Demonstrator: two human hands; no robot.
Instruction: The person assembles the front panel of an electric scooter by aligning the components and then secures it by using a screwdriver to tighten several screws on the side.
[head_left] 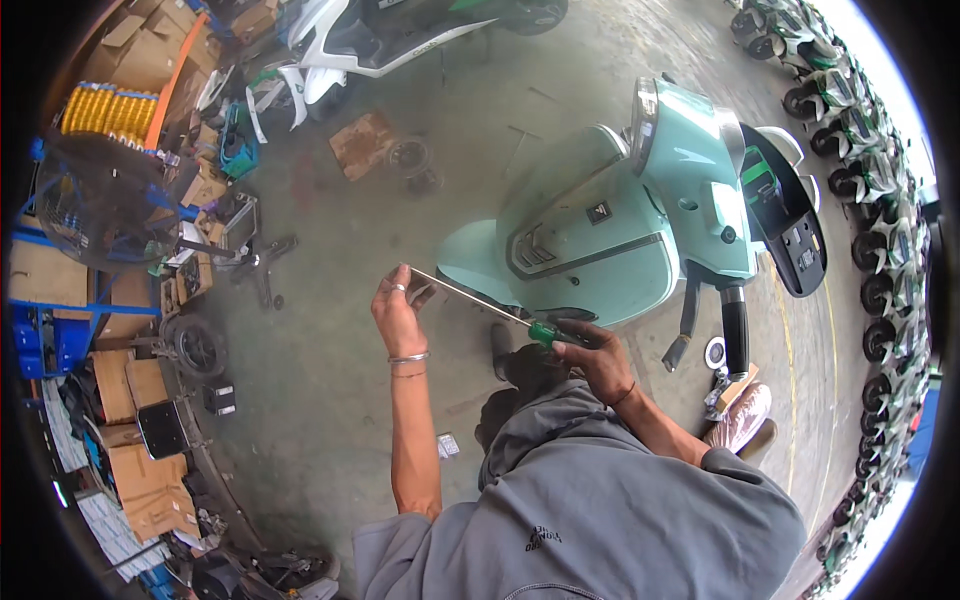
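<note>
A long screwdriver (478,301) with a green handle and a thin metal shaft stretches between my two hands. My right hand (597,362) is wrapped round its handle, in front of my lap. At the shaft's tip, my left hand (399,311) is raised with finger and thumb pinched together; whether they hold the tip itself or some small thing on it is too small to tell. Just beyond the tool stands a mint-green scooter (590,240), its front panel and handlebar grip (735,335) turned to my right. Neither hand touches the scooter.
A floor fan (105,205) and shelves with cardboard boxes (150,490) line the left. A white scooter (400,40) stands at the far side; rows of scooters (875,240) fill the right. On the floor lie a flat cardboard piece (362,145) and a tape roll (714,352).
</note>
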